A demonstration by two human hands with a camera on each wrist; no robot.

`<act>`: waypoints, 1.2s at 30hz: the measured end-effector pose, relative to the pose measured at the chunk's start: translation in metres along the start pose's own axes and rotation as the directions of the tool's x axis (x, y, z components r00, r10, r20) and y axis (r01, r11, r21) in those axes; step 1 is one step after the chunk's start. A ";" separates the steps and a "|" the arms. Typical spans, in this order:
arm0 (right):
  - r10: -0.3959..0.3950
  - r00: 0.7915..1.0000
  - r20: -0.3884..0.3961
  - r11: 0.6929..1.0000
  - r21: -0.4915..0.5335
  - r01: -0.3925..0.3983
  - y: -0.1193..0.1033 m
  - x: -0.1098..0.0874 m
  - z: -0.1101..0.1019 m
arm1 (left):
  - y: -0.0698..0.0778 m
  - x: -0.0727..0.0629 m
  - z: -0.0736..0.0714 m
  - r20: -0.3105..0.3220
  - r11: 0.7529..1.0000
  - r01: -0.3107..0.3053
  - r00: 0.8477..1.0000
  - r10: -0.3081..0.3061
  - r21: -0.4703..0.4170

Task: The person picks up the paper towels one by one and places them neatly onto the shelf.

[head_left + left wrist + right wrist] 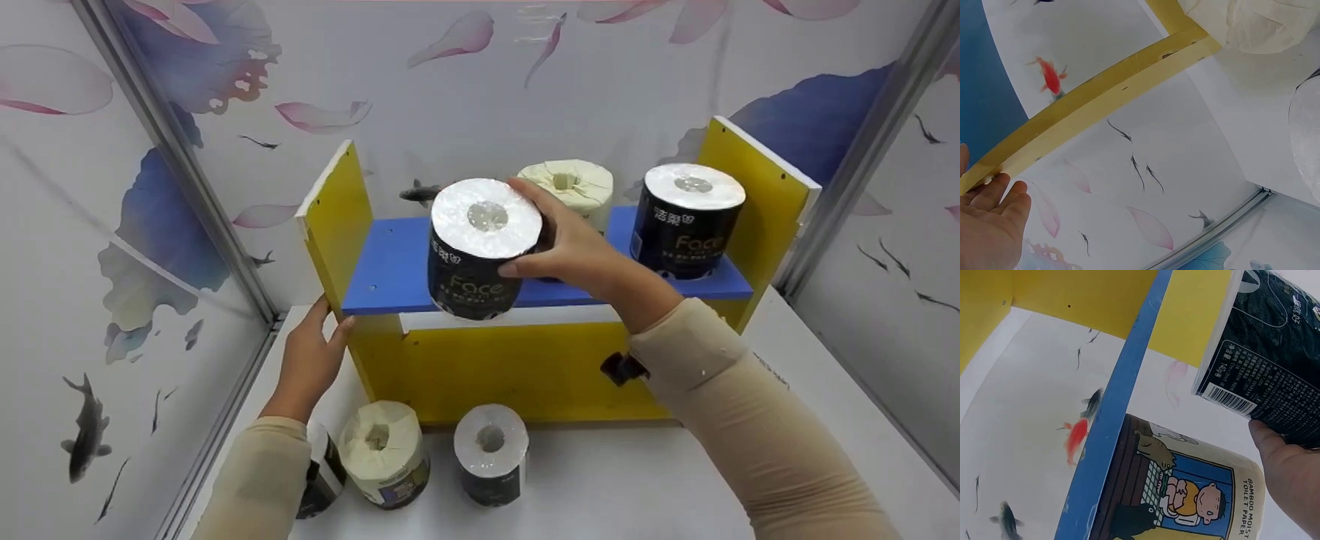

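Broad and white spread the counter (600,484), and up from it stood a yellow-panelled shelf (517,371) crossed by a flat blue board (397,251)! In from the lower right slanted a beige right sleeve (765,420), reaching high; opposite, a beige left sleeve (259,476) rose from the lower left, its reach much shorter. There was the right hand (585,251), fingers curled round the right side of a white-topped, black-wrapped cylindrical roll (476,281), thumb across the near face, holding it clear above the blue board's front! And the left hand (309,364), lower down, gripped the left panel's yellow front edge, thumb on one side, fingers on the other. Behind the raised roll stood a cream paper-wrapped roll (577,195) and, farther right, a second black-wrapped roll (688,232). Below, on the counter, waited another cream-wrapped roll (386,461), a white-topped dark roll (493,472), and a black-and-white roll (324,469) half hidden by the left sleeve.
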State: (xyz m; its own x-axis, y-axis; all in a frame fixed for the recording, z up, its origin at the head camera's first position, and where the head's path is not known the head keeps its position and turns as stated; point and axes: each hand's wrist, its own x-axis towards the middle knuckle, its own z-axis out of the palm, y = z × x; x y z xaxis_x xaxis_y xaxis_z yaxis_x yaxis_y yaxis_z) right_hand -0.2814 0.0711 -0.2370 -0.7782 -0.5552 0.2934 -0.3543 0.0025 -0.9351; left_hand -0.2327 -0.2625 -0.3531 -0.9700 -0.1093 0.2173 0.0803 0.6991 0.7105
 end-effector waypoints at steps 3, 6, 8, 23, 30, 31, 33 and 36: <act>0.002 1.000 -0.009 1.000 -0.019 -0.002 -0.002 0.003 0.000 | 0.000 0.000 -0.001 0.002 1.000 0.005 1.000 -0.005 0.002; -0.004 1.000 -0.017 1.000 -0.028 0.003 -0.004 0.006 0.001 | 0.000 0.000 -0.001 0.002 1.000 0.002 1.000 -0.002 0.008; -0.003 1.000 -0.023 0.999 -0.039 0.002 -0.005 0.009 0.001 | 0.000 0.000 -0.002 -0.002 1.000 -0.002 1.000 0.002 0.011; -0.032 0.999 -0.017 0.998 -0.052 0.031 -0.002 0.034 0.004 | 0.001 -0.001 -0.004 -0.011 1.000 0.002 1.000 -0.002 -0.003; -0.003 0.999 -0.054 0.995 -0.098 -0.002 0.002 0.044 0.008 | 0.001 0.000 -0.002 -0.002 0.999 0.032 0.999 -0.032 -0.010; 0.000 0.999 -0.055 0.995 -0.103 -0.006 0.003 0.045 0.008 | 0.001 0.000 -0.002 -0.002 0.999 0.031 1.000 -0.031 -0.012; 0.007 0.999 -0.051 0.994 -0.107 -0.012 0.004 0.047 0.009 | 0.001 0.000 -0.001 -0.004 1.000 0.024 1.000 -0.024 -0.014; 0.012 0.999 -0.040 0.996 -0.089 -0.016 0.006 0.050 0.010 | 0.002 0.000 0.000 -0.007 1.000 0.012 1.000 -0.012 -0.014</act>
State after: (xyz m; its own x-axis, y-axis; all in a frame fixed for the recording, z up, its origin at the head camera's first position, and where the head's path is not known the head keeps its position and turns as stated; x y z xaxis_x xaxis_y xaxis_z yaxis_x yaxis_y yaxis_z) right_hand -0.3173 0.0349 -0.2298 -0.8028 -0.5213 0.2896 -0.3865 0.0850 -0.9184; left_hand -0.2328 -0.2612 -0.3521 -0.9694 -0.1224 0.2130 0.0720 0.6876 0.7225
